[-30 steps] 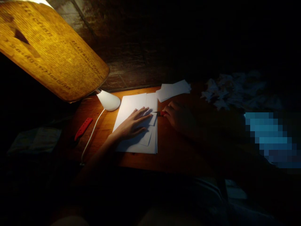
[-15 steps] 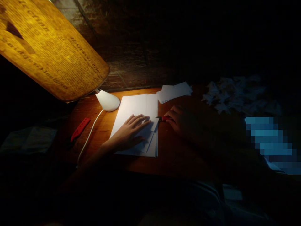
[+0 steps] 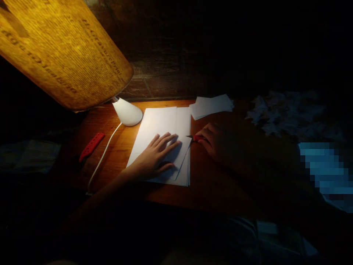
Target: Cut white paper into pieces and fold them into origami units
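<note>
R. hand [image 3: 209, 139], bare, fingers curled tight round the red handle of a small knife [image 3: 196, 138]; can't make out the full grip, too dark on the wrist side. Knife's long axis runs approx. left-right, blade out past the fingers, tip aimed left at the paper. That's the relation that matters, I'd say: tip sits right at the R. edge of the top sheet [image 3: 182, 154], by its upper corner. Over, under or touching? Can't tell from here.

L. hand [image 3: 157, 154] is palm down on that sheet, fingers spread, nothing gripped; looks to be steadying it. Its index fingertip is near the blade tip, just L. of it and a touch closer to the person. Sheet's R. edge slants from the blade down-left toward the person, i.e. across the knife's line, not along it.

Under it, a bigger paper stack [image 3: 157, 119], long side pointing away from the person. Beyond its far R. corner, loose white slips [image 3: 212, 106]. Lamp base [image 3: 129, 113] just L. of the stack, cord [image 3: 102, 156] trailing nearer; red perforated tool [image 3: 92, 146] L. of that on the wooden table [image 3: 217, 187]. Far R., dim heap of paper bits [image 3: 286, 114].
</note>
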The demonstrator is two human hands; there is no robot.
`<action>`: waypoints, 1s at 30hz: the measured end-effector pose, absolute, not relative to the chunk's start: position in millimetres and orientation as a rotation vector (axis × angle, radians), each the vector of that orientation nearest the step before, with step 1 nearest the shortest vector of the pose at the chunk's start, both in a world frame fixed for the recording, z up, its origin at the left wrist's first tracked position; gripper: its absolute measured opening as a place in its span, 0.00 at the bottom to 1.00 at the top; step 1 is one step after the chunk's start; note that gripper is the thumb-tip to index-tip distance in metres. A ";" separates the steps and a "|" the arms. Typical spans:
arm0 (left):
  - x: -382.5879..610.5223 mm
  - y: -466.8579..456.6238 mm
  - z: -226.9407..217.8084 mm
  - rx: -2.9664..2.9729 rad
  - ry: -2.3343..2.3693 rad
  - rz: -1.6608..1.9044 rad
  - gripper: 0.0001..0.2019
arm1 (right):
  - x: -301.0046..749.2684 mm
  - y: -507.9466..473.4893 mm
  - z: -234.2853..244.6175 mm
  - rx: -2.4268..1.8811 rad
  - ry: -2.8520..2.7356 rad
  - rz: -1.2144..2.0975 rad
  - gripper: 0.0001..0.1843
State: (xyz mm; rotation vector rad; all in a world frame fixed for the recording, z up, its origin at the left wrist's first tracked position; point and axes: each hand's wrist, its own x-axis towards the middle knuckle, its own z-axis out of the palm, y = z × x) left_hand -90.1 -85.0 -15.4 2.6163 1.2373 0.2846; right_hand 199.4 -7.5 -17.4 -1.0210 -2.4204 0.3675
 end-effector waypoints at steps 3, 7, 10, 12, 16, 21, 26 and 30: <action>-89.7 -85.6 -14.8 2.603 1.238 0.287 0.41 | 203.7 -4.5 -18.7 -1.049 -2.401 0.361 0.06; -90.0 -85.7 -14.8 2.593 1.235 0.310 0.40 | 220.3 3.9 -21.8 -1.150 -2.319 0.314 0.07; -90.0 -85.7 -14.9 2.595 1.226 0.309 0.41 | 228.4 7.5 -21.1 -1.141 -2.330 0.312 0.07; -90.0 -85.8 -15.0 2.598 1.224 0.311 0.41 | 229.0 7.6 -19.6 -1.119 -2.352 0.345 0.08; -91.8 -85.4 -13.9 2.572 1.243 0.373 0.40 | 228.3 7.9 -19.0 -1.148 -2.324 0.340 0.08; -86.7 -80.2 -8.8 2.515 1.327 0.450 0.26 | 234.9 12.7 -17.5 -1.161 -2.274 0.347 0.07; -63.6 -72.2 -10.4 2.494 1.553 0.578 0.19 | 238.2 15.8 -10.9 -1.157 -2.200 0.351 0.07; -55.3 -68.0 -15.1 2.471 1.675 0.596 0.14 | 243.3 16.0 -5.5 -1.143 -2.172 0.358 0.08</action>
